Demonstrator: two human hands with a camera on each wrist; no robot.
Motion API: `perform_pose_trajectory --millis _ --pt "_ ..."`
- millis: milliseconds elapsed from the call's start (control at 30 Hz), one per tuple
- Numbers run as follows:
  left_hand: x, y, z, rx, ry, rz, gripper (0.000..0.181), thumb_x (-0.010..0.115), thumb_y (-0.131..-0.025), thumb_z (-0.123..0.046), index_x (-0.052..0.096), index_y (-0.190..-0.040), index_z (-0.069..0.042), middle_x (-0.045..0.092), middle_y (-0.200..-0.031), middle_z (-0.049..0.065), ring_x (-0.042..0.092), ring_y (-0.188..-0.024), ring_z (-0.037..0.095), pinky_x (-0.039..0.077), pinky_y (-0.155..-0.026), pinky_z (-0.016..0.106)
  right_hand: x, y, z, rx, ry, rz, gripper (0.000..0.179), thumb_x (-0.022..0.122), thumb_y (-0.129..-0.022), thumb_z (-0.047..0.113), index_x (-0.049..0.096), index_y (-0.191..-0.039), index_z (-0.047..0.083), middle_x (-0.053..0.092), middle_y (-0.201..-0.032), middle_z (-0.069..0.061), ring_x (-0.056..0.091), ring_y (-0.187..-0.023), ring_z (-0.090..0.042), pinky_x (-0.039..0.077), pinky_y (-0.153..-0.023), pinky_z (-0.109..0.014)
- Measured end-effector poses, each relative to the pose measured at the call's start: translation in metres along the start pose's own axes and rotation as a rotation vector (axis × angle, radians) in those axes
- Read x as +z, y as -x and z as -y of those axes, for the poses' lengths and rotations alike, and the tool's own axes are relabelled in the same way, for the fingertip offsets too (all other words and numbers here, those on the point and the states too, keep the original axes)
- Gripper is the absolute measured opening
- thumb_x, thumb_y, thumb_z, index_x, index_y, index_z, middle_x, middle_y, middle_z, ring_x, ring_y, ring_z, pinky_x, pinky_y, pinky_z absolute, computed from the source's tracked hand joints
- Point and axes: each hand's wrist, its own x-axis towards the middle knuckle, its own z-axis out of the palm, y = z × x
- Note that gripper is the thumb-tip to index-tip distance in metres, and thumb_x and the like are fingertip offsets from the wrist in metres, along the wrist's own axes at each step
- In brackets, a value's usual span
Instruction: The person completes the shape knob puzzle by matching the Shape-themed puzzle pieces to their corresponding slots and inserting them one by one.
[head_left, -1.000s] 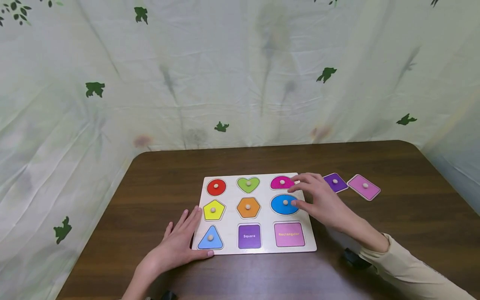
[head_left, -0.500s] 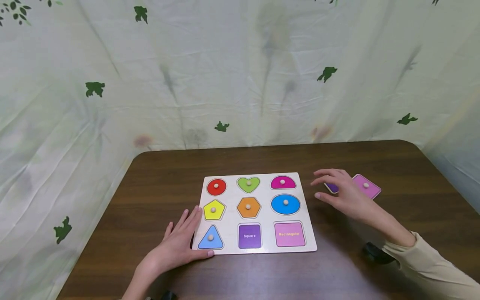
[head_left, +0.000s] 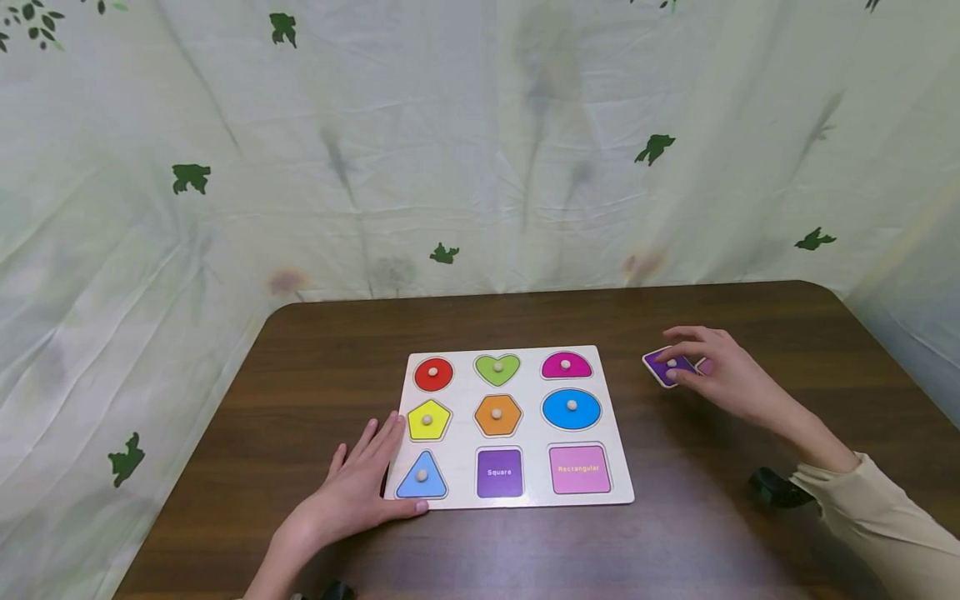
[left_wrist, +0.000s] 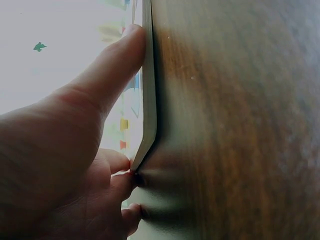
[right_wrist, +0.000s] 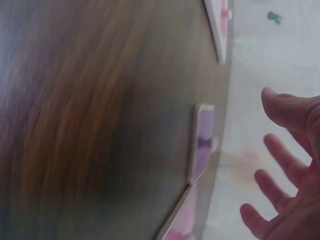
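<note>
A white shape puzzle board (head_left: 461,467) lies on the table in the head view. My left hand (head_left: 352,492) rests on its left edge, fingers extended along the side and thumb at the front edge; the left wrist view shows this thumb (left_wrist: 117,62) over the board's rim. To the right of the board, my right hand (head_left: 723,379) hovers over a purple square puzzle piece (head_left: 662,369), thumb and fingers spread around its knob. Behind that hand, a pink rectangular piece (head_left: 703,366) is mostly hidden. The right wrist view shows the fingers apart from both pieces.
Seven knobbed pieces would be miscounted here, so: several knobbed pieces, such as the blue oval (head_left: 558,410) and orange hexagon (head_left: 487,425), sit in the board. Recesses labelled Square (head_left: 499,487) and Rectangular (head_left: 579,483) show their printed floors. A pale curtain hangs behind the brown table (head_left: 337,342).
My right hand has moved right from over the blue oval to the purple square piece. The left hand and the board have stayed in place.
</note>
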Motion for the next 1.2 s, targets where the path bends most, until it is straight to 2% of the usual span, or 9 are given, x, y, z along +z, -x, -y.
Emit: perform_pose_trajectory --millis 433,633,833,1200 --pt "0.001 0.001 0.001 0.004 0.000 -0.007 0.118 0.074 -0.072 -0.068 0.018 -0.158 -0.009 0.015 -0.163 0.011 0.006 -0.148 0.039 0.005 -0.108 0.072 -0.002 -0.013 -0.035 -0.067 0.054 0.017 0.023 0.079 -0.081 0.003 0.077 -0.102 0.009 0.055 -0.129 -0.023 0.038 -0.121 -0.049 0.031 -0.095 -0.065" --pt "0.002 0.000 0.000 0.008 0.008 -0.013 0.118 0.074 -0.072 -0.068 0.018 -0.158 -0.009 0.015 -0.163 0.010 0.006 -0.148 0.039 0.005 -0.107 0.072 -0.002 -0.018 -0.040 -0.048 0.083 0.086 0.023 0.079 -0.081 0.003 0.077 -0.103 0.011 0.054 -0.131 -0.024 0.037 -0.121 -0.049 0.030 -0.095 -0.067" --pt "0.002 0.000 0.001 0.011 0.001 -0.014 0.118 0.073 -0.072 -0.068 0.018 -0.158 -0.009 0.015 -0.163 0.010 0.006 -0.148 0.039 0.006 -0.107 0.072 0.000 -0.021 -0.042 -0.014 0.085 0.122 0.023 0.077 -0.082 0.002 0.077 -0.103 0.009 0.054 -0.131 -0.025 0.038 -0.121 -0.050 0.031 -0.097 -0.068" --pt "0.001 0.000 0.001 0.002 0.000 -0.009 0.118 0.074 -0.072 -0.068 0.019 -0.158 -0.008 0.016 -0.163 0.011 0.006 -0.148 0.039 0.005 -0.107 0.072 0.005 -0.019 -0.043 -0.021 0.072 0.083 0.016 0.076 -0.083 0.001 0.077 -0.098 0.006 0.060 -0.119 -0.023 0.043 -0.117 -0.048 0.031 -0.098 -0.065"
